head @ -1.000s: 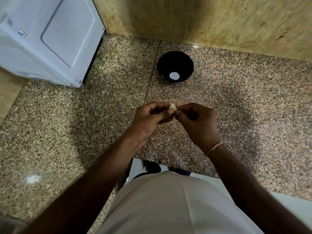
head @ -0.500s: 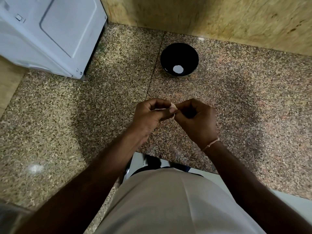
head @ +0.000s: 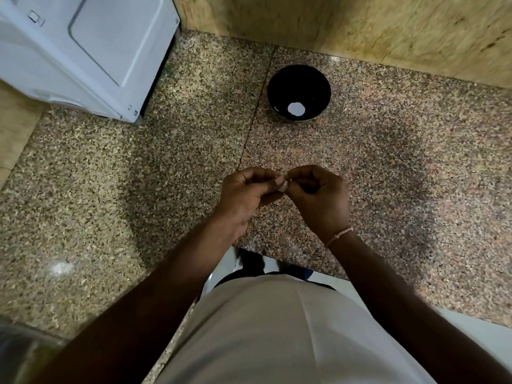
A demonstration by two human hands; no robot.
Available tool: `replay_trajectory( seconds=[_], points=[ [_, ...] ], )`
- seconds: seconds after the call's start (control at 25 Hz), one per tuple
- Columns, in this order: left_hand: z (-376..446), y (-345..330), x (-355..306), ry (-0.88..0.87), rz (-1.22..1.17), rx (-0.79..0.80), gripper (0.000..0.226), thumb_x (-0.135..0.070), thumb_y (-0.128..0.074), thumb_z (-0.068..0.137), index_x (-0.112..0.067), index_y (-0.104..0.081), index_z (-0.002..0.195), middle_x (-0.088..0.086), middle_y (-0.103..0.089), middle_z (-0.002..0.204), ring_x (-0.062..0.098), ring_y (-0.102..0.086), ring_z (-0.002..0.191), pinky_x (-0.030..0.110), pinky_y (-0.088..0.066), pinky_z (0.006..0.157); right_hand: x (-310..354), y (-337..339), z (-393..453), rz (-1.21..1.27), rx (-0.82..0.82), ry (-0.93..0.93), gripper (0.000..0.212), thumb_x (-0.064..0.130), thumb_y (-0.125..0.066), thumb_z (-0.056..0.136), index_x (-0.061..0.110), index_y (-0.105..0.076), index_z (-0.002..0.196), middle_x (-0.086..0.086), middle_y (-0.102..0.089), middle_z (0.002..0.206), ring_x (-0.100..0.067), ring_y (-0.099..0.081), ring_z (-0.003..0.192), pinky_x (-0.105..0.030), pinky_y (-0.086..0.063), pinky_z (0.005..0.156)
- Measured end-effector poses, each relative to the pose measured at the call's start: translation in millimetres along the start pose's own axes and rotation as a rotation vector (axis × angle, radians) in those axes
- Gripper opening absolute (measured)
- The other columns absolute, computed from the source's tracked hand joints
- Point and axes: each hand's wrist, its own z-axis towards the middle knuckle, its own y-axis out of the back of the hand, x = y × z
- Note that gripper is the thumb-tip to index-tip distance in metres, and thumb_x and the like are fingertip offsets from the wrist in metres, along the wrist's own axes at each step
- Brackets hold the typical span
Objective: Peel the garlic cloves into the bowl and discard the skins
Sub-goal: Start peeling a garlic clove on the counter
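Both hands meet above the counter: left hand and right hand pinch 1 clove between their fingertips. The bowl sits well beyond them.

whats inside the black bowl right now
The black bowl shows a dark interior with one round white patch at the bottom, probably a light reflection. No peeled cloves are visible inside it. Nothing covers its interior.
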Motion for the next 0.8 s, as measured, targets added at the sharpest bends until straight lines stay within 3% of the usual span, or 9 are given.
replay_trajectory(
  seconds=[0.2, 0.36, 0.48, 0.64, 0.8],
  points=[
    [9.1, 7.4, 6.2, 0.007, -0.006, -0.053, 0.013, 0.005, -0.082, 0.081, -0.006, -0.078, 0.086, 0.015, -0.080, 0.097, 0.028, -0.078, 0.097, 0.035, -0.065, 0.080, -11.0, -3.8, 1.9, 0.422, -0.013, -0.286, 0.020, -0.007, -0.071, 0.089, 0.013, -0.074, 0.093, -0.009, -0.079, 0.089, -0.024, -0.076, 0.086, -0.036, -0.063, 0.077],
    [24.1, 23.4, 15.3, -0.015, 0.217, -0.118, 0.009, -0.001, -0.083, 0.084, -0.007, -0.078, 0.089, 0.009, -0.081, 0.092, 0.023, -0.080, 0.086, 0.029, -0.063, 0.068, -29.6, -3.1, 3.6, 0.323, 0.010, -0.334, 0.019, 0.000, -0.074, 0.091, 0.018, -0.076, 0.098, -0.003, -0.080, 0.089, -0.016, -0.075, 0.082, -0.030, -0.062, 0.073],
    [39.9, 32.7, 29.5, 0.036, 0.419, -0.196, 0.009, -0.003, -0.085, 0.084, -0.004, -0.078, 0.088, 0.007, -0.081, 0.088, 0.017, -0.077, 0.074, 0.025, -0.061, 0.059, -41.4, -6.0, 1.9, 0.300, 0.041, -0.374, 0.020, -0.003, -0.072, 0.092, 0.016, -0.078, 0.095, -0.003, -0.079, 0.086, -0.018, -0.075, 0.082, -0.038, -0.063, 0.081],
    [58.0, 36.2, 44.9, 0.069, 0.630, -0.262, 0.011, -0.013, -0.088, 0.082, -0.013, -0.077, 0.082, 0.005, -0.079, 0.081, 0.019, -0.071, 0.068, 0.041, -0.063, 0.068, -49.8, -10.6, 1.3, 0.273, 0.039, -0.434, 0.020, -0.007, -0.071, 0.091, 0.012, -0.077, 0.093, -0.009, -0.079, 0.086, -0.024, -0.078, 0.084, -0.041, -0.064, 0.081],
    [67.1, 39.0, 48.1, 0.012, 0.712, -0.325, 0.010, -0.011, -0.085, 0.083, -0.016, -0.077, 0.081, 0.003, -0.077, 0.080, 0.022, -0.075, 0.072, 0.038, -0.064, 0.066, -55.2, -12.4, 3.1, 0.219, 0.031, -0.449, 0.011, -0.001, -0.074, 0.091, 0.003, -0.075, 0.101, -0.013, -0.078, 0.086, -0.030, -0.078, 0.081, -0.039, -0.065, 0.076]
  ],
)
